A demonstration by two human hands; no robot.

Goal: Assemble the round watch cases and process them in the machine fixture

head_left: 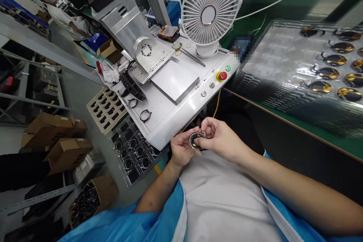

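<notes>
Close to my body, both hands hold a small round watch case (195,141) with a dark face, a metallic rim and a bit of gold inside. My left hand (181,147) is closed around its left edge. From the right, my right hand (214,136) has its thumb pressed on the inner part, with the other fingers curled behind the rim. Those curled fingers partly cover the case. On the white machine top (159,130) ahead lie a black ring-shaped frame (145,115) and a second, similar ring (132,103).
A white fan (210,11) stands behind the machine's red stop button (222,76). At right, stacked clear trays (272,45) hold round gold-and-black parts. Below left are a tray of watch cases (136,155) and a beige slotted tray (106,109). Cardboard boxes (68,151) stand further left.
</notes>
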